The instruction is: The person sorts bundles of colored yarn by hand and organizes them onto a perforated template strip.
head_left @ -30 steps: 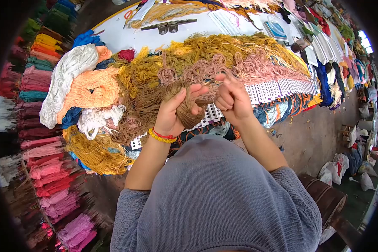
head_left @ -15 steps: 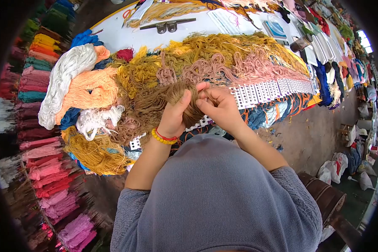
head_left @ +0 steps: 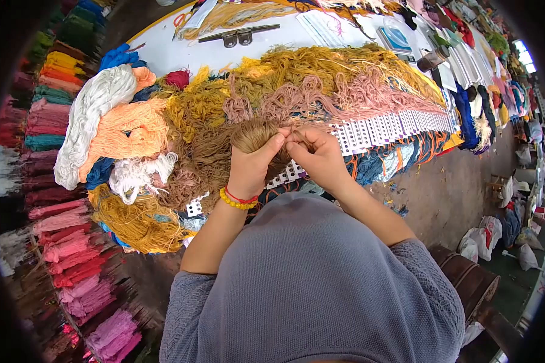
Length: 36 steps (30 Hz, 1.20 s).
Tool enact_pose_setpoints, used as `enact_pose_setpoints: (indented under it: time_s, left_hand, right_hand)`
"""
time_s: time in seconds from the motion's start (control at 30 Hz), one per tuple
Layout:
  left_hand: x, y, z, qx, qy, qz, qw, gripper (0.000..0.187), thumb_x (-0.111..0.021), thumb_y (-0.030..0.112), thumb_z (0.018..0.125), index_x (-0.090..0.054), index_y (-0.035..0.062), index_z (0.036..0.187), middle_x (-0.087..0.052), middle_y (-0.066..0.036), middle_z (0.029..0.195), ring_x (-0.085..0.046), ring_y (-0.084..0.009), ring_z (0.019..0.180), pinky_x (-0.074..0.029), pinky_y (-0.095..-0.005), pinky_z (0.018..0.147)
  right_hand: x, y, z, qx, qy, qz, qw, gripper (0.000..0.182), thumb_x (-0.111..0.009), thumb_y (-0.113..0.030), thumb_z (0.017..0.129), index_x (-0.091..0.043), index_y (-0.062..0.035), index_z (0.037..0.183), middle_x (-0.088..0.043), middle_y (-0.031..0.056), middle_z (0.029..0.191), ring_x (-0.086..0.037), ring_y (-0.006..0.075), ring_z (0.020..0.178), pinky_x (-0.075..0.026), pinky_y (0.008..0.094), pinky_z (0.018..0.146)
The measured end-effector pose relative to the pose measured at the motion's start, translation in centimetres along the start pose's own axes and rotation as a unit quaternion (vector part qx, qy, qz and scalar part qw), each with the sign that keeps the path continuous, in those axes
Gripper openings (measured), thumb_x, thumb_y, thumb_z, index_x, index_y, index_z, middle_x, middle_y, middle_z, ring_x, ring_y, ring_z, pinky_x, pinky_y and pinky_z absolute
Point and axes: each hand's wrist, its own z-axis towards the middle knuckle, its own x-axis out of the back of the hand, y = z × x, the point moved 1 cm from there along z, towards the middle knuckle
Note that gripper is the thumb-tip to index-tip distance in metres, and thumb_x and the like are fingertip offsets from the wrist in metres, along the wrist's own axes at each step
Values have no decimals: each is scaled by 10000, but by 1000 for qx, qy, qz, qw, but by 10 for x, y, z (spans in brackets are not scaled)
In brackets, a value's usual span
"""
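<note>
My left hand [head_left: 254,164] is closed around a brown skein of thread [head_left: 250,137], whose rounded end bulges out over the thumb side. My right hand [head_left: 318,153] meets it at the fingertips, thumb and forefinger pinched on a few brown strands. A row of white cards with punched holes [head_left: 375,134] runs to the right of my hands, with pink thread [head_left: 381,100] fanning out behind it. Loose brown yarn [head_left: 209,154] lies to the left under the skein. How far the strands run between my fingers is hard to make out.
White yarn [head_left: 112,85] and peach yarn [head_left: 130,130] are heaped at the table's left. Olive-gold yarn [head_left: 321,63] stretches behind. A black clip bar [head_left: 239,36], orange-handled scissors [head_left: 180,19] and a digital scale [head_left: 395,41] lie at the back. Coloured skeins [head_left: 66,242] hang at far left.
My left thumb has come across to meet my right fingertips, and the skein has tipped slightly left. My right hand stays nearly in place, still pinching.
</note>
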Motion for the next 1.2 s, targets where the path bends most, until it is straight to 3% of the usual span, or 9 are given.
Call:
enact_pose_setpoints:
  time_s: [0.43, 0.6, 0.8, 0.93, 1.0, 1.07, 1.1, 1.13, 1.2]
  left_hand:
    - [-2, 2, -3, -46, 10, 69, 996, 113, -563, 34, 805, -605, -21, 894, -623, -55, 857, -577, -108, 788, -462, -249, 723]
    - [-4, 4, -4, -78, 10, 116, 990, 104, -554, 29, 807, -602, -24, 882, -620, -47, 842, -573, -98, 773, -464, -244, 706]
    - [-3, 4, -4, -83, 9, 125, 989, 104, -534, 19, 811, -600, -30, 875, -622, -56, 837, -574, -102, 773, -465, -248, 710]
    - [-1, 5, -3, -37, 9, 71, 997, 113, -521, 29, 816, -592, -37, 874, -622, -99, 887, -583, -143, 812, -462, -274, 745]
    - [2, 6, -1, -35, 12, 59, 998, 114, -507, 31, 819, -587, -42, 854, -624, -101, 856, -590, -139, 770, -475, -270, 710]
    - [7, 8, -1, 55, 23, -123, 991, 114, -485, 43, 826, -568, -30, 853, -619, -128, 851, -599, -171, 739, -490, -298, 688]
    - [10, 8, -1, 82, 39, -141, 986, 131, -453, 72, 848, -544, -18, 876, -611, -141, 842, -600, -192, 707, -501, -322, 665]
    - [14, 8, 0, 81, 39, -142, 986, 131, -453, 72, 848, -544, -18, 876, -611, -141, 842, -600, -192, 707, -501, -322, 665]
    - [19, 8, 1, 105, 8, -223, 969, 159, -432, 107, 869, -531, -15, 898, -603, -134, 843, -600, -193, 692, -504, -323, 665]
  right_hand:
    - [-2, 3, 0, -35, 20, 78, 996, 41, -559, -15, 791, -569, 11, 821, -548, -23, 759, -463, 16, 673, -376, 161, 588]
    - [-3, -1, -1, -24, 19, 14, 999, 33, -560, -24, 794, -564, 8, 796, -534, -33, 733, -447, 10, 647, -365, 155, 561]
    - [-3, 3, 0, -3, 29, 62, 998, 39, -561, -32, 796, -564, 7, 793, -516, -46, 703, -421, 0, 623, -333, 145, 533]
    - [-5, 4, 2, 33, 71, 59, 995, 25, -569, -29, 786, -568, -6, 778, -520, -35, 687, -409, 6, 569, -319, 154, 498]
    - [-5, -3, 2, -39, 54, 133, 989, 65, -538, -78, 808, -567, -20, 795, -532, -7, 676, -380, 31, 483, -305, 176, 452]
    - [4, -9, 9, -182, -34, 321, 929, 152, -458, -159, 848, -557, -47, 824, -507, 3, 626, -326, 55, 415, -276, 203, 413]
    - [5, -7, 8, -188, -91, 484, 850, 251, -394, -235, 877, -548, -62, 973, -445, -14, 567, -296, 60, 403, -265, 213, 405]
    - [8, -8, 7, -188, -92, 484, 850, 251, -394, -235, 877, -548, -62, 973, -445, -14, 567, -296, 60, 403, -265, 213, 405]
    - [7, -17, 4, -141, -227, 620, 737, 278, -371, -230, 879, -504, -58, 1052, -392, -27, 533, -295, 55, 413, -267, 200, 418]
